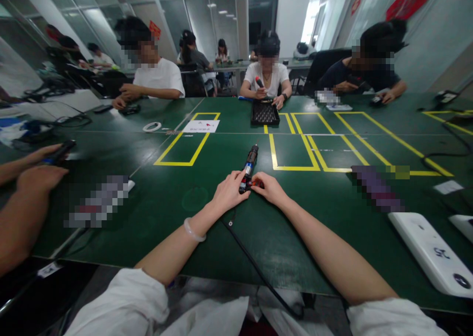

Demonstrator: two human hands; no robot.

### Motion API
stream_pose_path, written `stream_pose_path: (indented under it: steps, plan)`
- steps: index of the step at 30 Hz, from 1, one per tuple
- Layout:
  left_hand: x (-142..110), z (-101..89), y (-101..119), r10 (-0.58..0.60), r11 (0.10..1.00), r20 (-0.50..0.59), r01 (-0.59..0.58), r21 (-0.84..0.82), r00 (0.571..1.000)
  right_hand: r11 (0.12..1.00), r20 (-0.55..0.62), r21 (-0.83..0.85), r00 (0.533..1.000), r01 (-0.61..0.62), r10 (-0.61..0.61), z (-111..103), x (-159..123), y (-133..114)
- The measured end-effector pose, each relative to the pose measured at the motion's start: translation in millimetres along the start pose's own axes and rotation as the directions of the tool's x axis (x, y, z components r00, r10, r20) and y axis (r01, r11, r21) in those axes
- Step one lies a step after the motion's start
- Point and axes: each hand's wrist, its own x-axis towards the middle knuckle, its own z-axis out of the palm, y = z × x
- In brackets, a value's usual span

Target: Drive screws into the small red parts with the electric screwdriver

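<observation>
My left hand is closed around the rear part of a pen-shaped electric screwdriver. It has a black nose with a thin bit pointing away from me and a blue and silver middle section. My right hand pinches a small red-and-black handle, seemingly a screwdriver, against the tool's rear right side. Fingers hide most of that handle and where it meets the tool. A black cord runs from under my left hand over the table edge, with a small ring terminal beside it.
The green table carries yellow tape outlines. A white power bank and a blurred phone lie right, another blurred phone left. Opposite, a person works over a black tray. A neighbour's hands are at far left.
</observation>
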Motion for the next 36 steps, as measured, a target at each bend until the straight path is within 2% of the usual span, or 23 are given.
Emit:
stream_pose_path:
  steps: [10, 18, 25, 36]
  plan:
    - [0, -3.6, -6, 0.002, 1.000, 0.043, -0.001, -0.024, 0.999, 0.999, 0.011, 0.000, 0.999, 0.038, -0.038, 1, -1, 2]
    - [-2, -5.1, -9, 0.071, 0.996, 0.075, -0.066, -0.067, 0.995, 0.999, 0.026, -0.032, 0.999, 0.036, -0.035, -1, -1, -2]
    - [-2, -5.7, -8, 0.066, 0.996, 0.079, -0.061, -0.066, 0.995, 1.000, 0.048, 0.011, 0.999, 0.024, -0.025, -1, -3, -6]
    - [-2, -5.2, -7, 0.073, 0.997, 0.065, -0.071, -0.034, 0.995, 0.994, 0.056, -0.064, 0.994, 0.092, -0.089, -2, -1, -12]
